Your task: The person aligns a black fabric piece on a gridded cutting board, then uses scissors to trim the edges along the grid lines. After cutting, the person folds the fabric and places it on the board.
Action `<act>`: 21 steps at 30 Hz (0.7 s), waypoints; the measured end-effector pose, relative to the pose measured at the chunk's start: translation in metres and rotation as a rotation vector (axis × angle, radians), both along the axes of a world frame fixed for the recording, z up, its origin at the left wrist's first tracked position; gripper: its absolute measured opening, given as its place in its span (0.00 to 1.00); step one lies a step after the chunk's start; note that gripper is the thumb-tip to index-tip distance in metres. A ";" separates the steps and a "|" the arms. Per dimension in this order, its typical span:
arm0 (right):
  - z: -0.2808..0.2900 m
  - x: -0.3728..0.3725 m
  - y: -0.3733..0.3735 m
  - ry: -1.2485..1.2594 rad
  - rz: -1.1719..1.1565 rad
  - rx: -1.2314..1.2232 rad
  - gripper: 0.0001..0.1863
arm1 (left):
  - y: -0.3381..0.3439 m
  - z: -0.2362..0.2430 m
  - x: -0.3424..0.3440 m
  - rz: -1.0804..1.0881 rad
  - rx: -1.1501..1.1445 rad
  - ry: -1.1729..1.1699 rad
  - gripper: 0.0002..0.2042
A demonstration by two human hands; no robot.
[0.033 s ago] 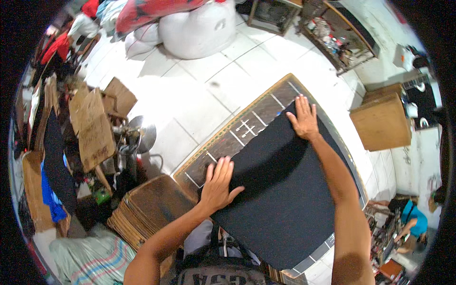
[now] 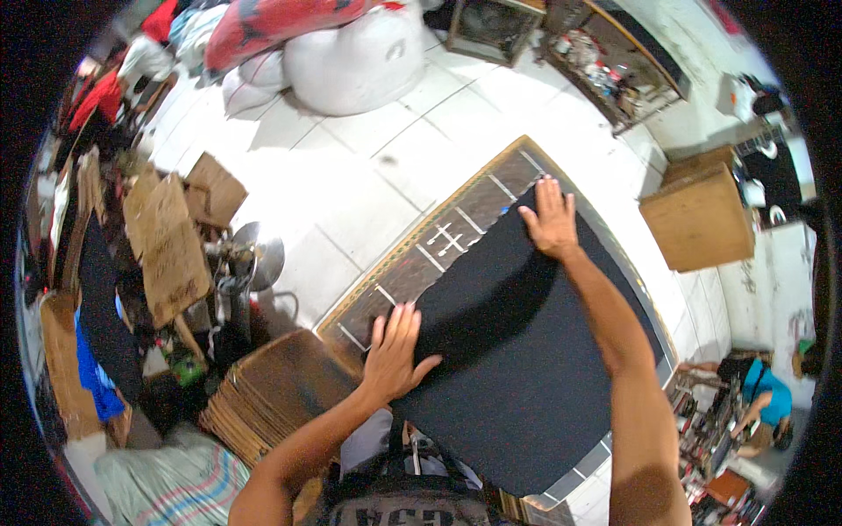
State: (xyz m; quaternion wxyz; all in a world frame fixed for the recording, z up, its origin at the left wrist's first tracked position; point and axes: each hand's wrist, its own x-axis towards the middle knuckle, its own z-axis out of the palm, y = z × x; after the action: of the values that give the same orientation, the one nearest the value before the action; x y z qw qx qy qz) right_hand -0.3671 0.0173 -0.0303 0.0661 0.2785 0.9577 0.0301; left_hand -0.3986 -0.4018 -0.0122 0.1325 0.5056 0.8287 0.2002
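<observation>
A large piece of black fabric (image 2: 517,377) lies flat over a dark board (image 2: 465,209) with a yellowish border and white line marks. My left hand (image 2: 396,355) rests palm down on the fabric's left edge, fingers stretched and thumb apart. Farther off, my right hand (image 2: 553,223) presses flat near the far corner of the fabric, its fingers extended. Neither hand grips anything. The fabric hides most of the board; the marked strip shows along its far left side.
A stack of brown sheets (image 2: 272,386) adjoins the board at the left, near folded cardboard (image 2: 175,250) and a round metal disc (image 2: 261,256). Big white sacks (image 2: 355,66) sit on the tiled floor. A wooden box (image 2: 699,219) stands right. Another person in blue (image 2: 770,394) is at lower right.
The whole view has shifted slightly, with the scene sitting a little farther left. Both hands keep about the same places on the fabric.
</observation>
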 end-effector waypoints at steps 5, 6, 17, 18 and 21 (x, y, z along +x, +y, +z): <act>0.015 0.039 -0.126 0.321 0.168 0.015 0.40 | -0.074 -0.003 0.013 -0.030 -0.122 0.062 0.47; 0.017 0.060 -0.162 0.380 0.190 -0.154 0.41 | -0.075 -0.005 0.019 -0.001 -0.202 0.109 0.47; 0.027 0.355 -0.373 0.210 -0.915 -0.289 0.42 | 0.121 0.010 0.217 -0.811 0.093 -0.222 0.37; 0.024 0.372 -0.374 0.275 -0.969 -0.204 0.42 | 0.139 0.008 0.245 -0.967 0.056 -0.243 0.37; 0.013 0.405 -0.376 0.288 -1.052 -0.200 0.44 | 0.196 0.002 0.327 -1.389 0.108 -0.161 0.40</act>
State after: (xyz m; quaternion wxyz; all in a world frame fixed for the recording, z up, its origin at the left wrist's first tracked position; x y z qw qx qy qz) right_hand 0.0379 -0.3585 -0.0171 -0.0334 0.7129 0.6870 -0.1365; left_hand -0.0715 -0.2055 -0.0104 0.2654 0.9076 0.2901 0.1470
